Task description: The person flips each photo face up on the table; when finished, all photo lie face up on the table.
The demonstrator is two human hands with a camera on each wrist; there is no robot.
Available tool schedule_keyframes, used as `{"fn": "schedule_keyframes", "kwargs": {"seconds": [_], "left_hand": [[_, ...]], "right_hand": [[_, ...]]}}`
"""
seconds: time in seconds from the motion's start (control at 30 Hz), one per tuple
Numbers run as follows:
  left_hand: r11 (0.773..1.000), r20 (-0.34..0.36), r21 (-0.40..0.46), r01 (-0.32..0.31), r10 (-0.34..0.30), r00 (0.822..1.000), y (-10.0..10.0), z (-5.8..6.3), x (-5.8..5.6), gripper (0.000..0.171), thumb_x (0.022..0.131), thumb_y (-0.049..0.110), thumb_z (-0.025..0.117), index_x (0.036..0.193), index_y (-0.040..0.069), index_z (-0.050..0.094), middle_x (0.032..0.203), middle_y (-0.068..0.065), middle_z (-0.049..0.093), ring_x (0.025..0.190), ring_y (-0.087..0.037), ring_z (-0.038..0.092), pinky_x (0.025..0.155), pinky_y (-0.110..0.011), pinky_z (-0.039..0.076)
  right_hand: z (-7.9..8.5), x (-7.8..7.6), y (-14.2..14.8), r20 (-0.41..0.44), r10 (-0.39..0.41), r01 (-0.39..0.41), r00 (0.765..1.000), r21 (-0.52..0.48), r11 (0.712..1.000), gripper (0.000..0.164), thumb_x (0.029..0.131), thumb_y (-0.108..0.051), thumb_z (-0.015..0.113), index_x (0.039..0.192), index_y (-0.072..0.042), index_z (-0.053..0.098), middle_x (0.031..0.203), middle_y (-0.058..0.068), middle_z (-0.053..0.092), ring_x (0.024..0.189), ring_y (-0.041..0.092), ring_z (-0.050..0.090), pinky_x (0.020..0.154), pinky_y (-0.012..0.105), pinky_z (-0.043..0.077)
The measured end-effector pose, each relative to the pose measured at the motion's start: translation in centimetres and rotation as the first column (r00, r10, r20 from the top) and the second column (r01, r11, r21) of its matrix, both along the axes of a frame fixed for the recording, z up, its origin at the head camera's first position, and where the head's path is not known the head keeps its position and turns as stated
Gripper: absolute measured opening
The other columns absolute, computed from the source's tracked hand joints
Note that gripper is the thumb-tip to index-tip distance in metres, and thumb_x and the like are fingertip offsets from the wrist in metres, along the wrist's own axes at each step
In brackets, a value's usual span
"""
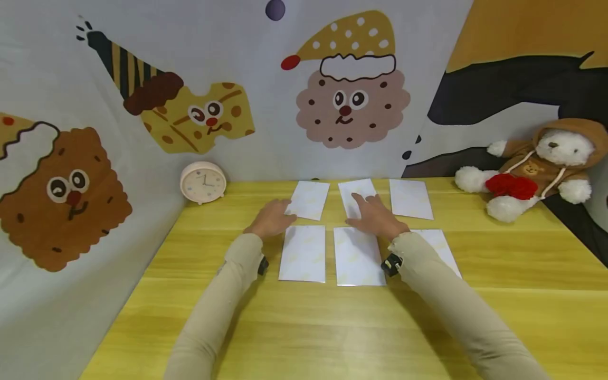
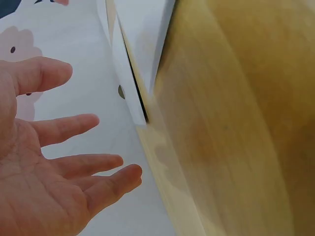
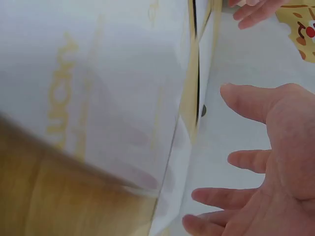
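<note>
White paper cards lie in two rows of three on the wooden table. My left hand (image 1: 272,217) has its fingers spread beside the left edge of the back left card (image 1: 311,200). My right hand (image 1: 375,215) reaches over the back middle card (image 1: 348,198), overlapping it in the head view. Both wrist views show loosely extended fingers with nothing held. Nearer me are the front left card (image 1: 302,254) and front middle card (image 1: 358,258). The right sleeve partly hides the front right card (image 1: 439,244). Faint yellow lettering marks a card (image 3: 113,73) in the right wrist view.
The back right card (image 1: 411,199) lies past my right hand. A round pink clock (image 1: 203,182) stands at the table's back left corner. At the back right sits a plush bear (image 1: 537,163) in a brown hoodie. A cartoon-printed cloth (image 1: 280,116) hangs behind the table.
</note>
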State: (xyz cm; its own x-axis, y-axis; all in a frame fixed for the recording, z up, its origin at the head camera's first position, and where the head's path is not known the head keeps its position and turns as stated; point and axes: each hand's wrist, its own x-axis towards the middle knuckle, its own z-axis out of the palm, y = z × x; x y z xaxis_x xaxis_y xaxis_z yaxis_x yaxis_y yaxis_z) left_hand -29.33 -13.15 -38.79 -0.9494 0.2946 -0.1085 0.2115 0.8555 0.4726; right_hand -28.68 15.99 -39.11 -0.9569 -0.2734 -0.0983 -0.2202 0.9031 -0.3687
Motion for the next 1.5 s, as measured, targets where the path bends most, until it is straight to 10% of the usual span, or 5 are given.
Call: {"fn": "schedule_keyframes", "kwargs": {"seconds": [0.43,1.0,1.5], "left_hand": [[0.997,0.032,0.051,-0.060,0.059,0.998,0.2,0.5,-1.6,0.060,0.103,0.038,0.048,0.154,0.007,0.039,0.159,-0.014,0.042,0.149,-0.036,0.035,0.123,-0.051,0.030],[0.961,0.127,0.238,-0.144,0.116,0.985,0.1,0.3,-4.1,0.052,0.103,0.032,0.050,0.147,0.006,0.048,0.147,-0.020,0.053,0.134,-0.035,0.052,0.111,-0.050,0.044],[0.945,0.155,0.269,-0.185,0.147,0.977,0.5,0.0,-4.4,0.050,0.103,0.030,0.047,0.147,0.007,0.049,0.151,-0.018,0.048,0.139,-0.034,0.047,0.111,-0.048,0.044]], "right_hand": [[-0.2,-1.7,-1.9,-0.032,0.132,-0.135,0.991,-0.149,0.980,0.078,0.097,-0.033,0.063,0.156,0.004,0.026,0.142,0.032,0.053,0.137,0.045,0.046,0.117,0.055,0.036],[-0.7,-4.1,-3.7,0.198,0.033,0.053,0.980,-0.412,0.910,0.074,0.100,-0.036,0.060,0.159,-0.006,0.024,0.151,0.025,0.045,0.139,0.041,0.046,0.114,0.053,0.041],[-1.8,-5.3,-6.1,0.020,-0.113,0.109,0.993,-0.482,0.870,0.059,0.095,-0.024,0.065,0.146,0.000,0.047,0.131,0.021,0.066,0.119,0.035,0.065,0.100,0.044,0.054]]}}
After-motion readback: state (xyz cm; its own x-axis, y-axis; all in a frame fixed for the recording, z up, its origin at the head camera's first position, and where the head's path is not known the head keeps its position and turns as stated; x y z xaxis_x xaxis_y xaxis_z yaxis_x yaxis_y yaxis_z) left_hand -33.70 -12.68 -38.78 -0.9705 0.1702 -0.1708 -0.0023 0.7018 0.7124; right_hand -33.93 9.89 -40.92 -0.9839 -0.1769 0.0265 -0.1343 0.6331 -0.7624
